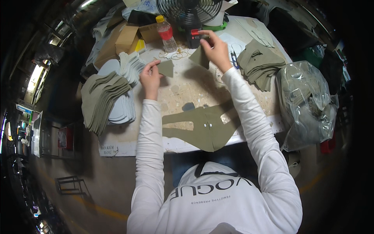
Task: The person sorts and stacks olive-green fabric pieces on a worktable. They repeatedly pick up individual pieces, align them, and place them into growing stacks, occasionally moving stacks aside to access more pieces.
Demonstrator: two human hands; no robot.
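Note:
Between the fingertips of my left hand [149, 80] is pinched a small olive cut piece [167, 68], cloth-like or leathery. My right hand [218, 51], raised near the far side of the table, grips a second olive cut piece [200, 58] by its edge. The two pieces hang apart, with a gap between them. Below my hands, at the table's near edge, two larger olive cut panels [208, 134] lie flat with their edges meeting in the middle. Each panel bears a small white tag by that seam line. Part of the right panel is hidden under my right forearm.
Olive stacks lie at left [103, 95] and right [260, 62], with pale grey pieces [124, 107] beside the left one. A clear plastic bag [306, 93] hangs at the right edge. Behind stand a bottle [166, 35], cardboard box [126, 38] and fan [187, 9]. Snips [233, 58] lie by the right stack.

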